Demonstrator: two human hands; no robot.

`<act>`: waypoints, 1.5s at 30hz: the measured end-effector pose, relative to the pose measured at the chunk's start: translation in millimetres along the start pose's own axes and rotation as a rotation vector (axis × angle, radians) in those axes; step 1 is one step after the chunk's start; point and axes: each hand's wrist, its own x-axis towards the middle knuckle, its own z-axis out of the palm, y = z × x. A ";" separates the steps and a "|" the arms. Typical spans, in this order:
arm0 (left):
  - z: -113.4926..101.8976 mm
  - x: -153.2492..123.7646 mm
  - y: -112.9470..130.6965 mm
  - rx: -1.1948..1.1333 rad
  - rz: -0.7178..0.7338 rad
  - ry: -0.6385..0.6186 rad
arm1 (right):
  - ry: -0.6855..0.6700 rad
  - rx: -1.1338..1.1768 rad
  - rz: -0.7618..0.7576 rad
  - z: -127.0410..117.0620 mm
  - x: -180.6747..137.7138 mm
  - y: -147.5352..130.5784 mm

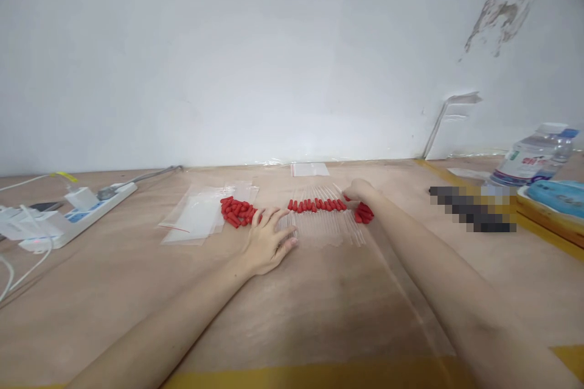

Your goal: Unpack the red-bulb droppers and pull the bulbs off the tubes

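Observation:
A row of small red cylinders [317, 205] lies across a fan of thin clear sticks or tubes [326, 228] on the brown table covering. My left hand [269, 238] rests palm down at the left end of the row, fingers spread, the fingertips on or beside the clear strips. Just behind it sits a heap of red cylinders [236, 211]. At the row's right end my right hand [362, 189] is bent down with its fingers together around a red piece; the fingertips are partly hidden. Several more red cylinders [364, 213] lie below that hand.
Clear zip bags [196, 216] lie to the left, and another small bag [310, 169] by the wall. A power strip [86, 219] with chargers stands far left. On the right are a pixelated dark object [472, 209], a plastic bottle [524, 158] and a blue pack [559, 197].

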 end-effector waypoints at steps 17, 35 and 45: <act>2.0 1.4 9.1 0.091 0.089 0.170 | 0.710 0.231 -1.050 72.2 -134.4 -13.7; -3.4 1.5 17.8 0.115 0.145 0.099 | 0.922 0.089 -1.167 63.9 -137.7 -9.0; -7.8 -2.4 20.2 -0.029 0.088 0.004 | 1.209 0.056 -1.274 65.9 -135.8 -1.8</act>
